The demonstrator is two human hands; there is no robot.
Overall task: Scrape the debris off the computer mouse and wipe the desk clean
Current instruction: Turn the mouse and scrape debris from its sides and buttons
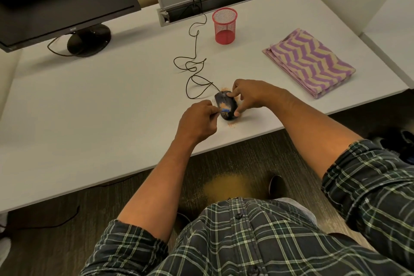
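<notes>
Your right hand (248, 94) steadies the black computer mouse (226, 105) on the desk (112, 101), fingers curled round it. Your left hand (199, 119) pinches a small blue-tipped scraper (224, 110) against its orange debris (223, 103).

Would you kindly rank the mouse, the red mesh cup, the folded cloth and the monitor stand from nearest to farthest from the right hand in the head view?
From the right hand:
1. Mouse, under its fingers.
2. Red mesh cup, behind.
3. Folded cloth, far right; close to the cup's rank.
4. Monitor stand, far left.

A dark plaid button-up shirt (257, 242) with pale lines, sleeves (369, 186) rolled above bare forearms.
</notes>
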